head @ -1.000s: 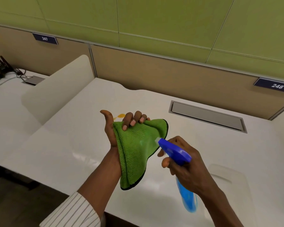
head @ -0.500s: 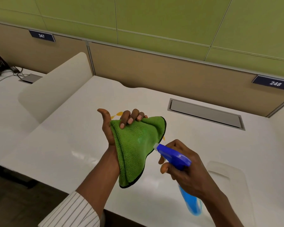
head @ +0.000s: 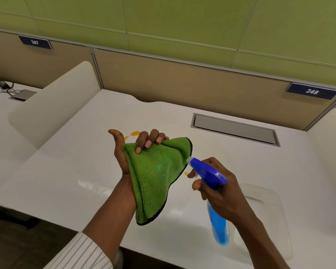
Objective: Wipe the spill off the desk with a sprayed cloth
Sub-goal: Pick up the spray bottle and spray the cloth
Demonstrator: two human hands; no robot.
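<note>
Cloth, green, hangs from my left hand over the desk's near edge, fingers pinching its top so it faces the nozzle. My right hand grips a blue spray bottle. Farther back lie orange spill spots. Partition plates read 247 and 248.
</note>
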